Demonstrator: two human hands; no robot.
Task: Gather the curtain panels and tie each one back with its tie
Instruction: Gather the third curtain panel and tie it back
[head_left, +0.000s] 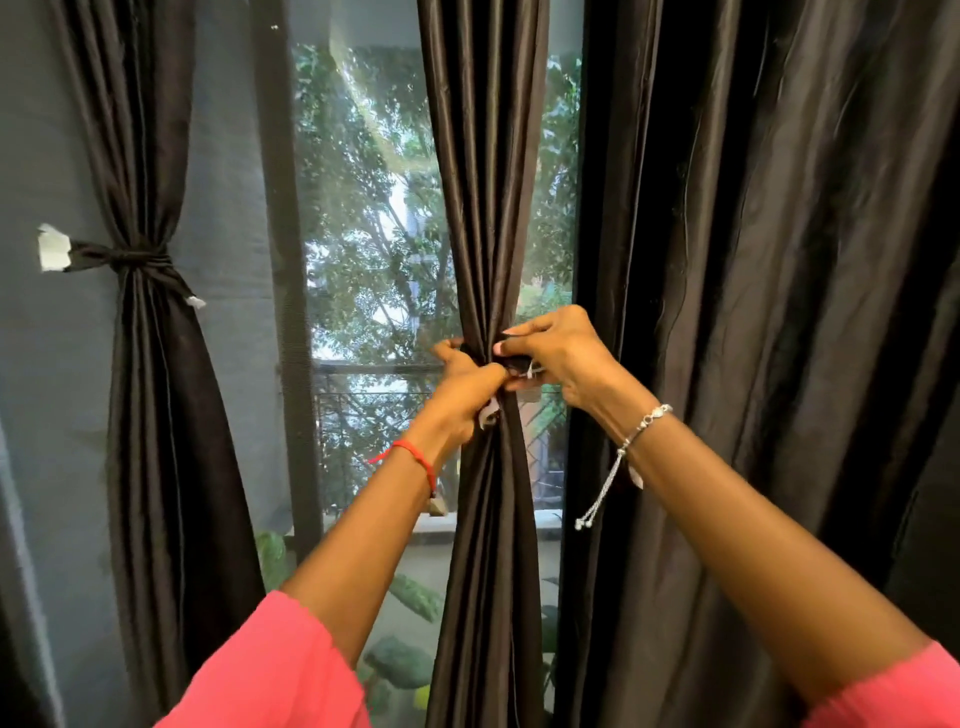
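Dark satin-like cloth fills the view: the middle curtain panel (483, 208) hangs gathered into a narrow bundle in front of the window (363, 234). Its tie (517, 362) is mostly hidden under both hands at the bundle's waist. Only a short black stretch shows between them, and whether a knot is formed cannot be made out. The left hand (467, 384), at the middle panel's left, is curled around the bundle and tie, knuckles toward the camera. The right hand (561, 358), at its right, pinches the tie with bent fingers (519, 332). Both forearms reach up from pink sleeves (280, 670) cut off by the lower edge. Left of the middle panel, another panel (150, 415) is already bound by its own tie (130, 257). To its right a third panel (753, 312) hangs loose, its far side cut off.
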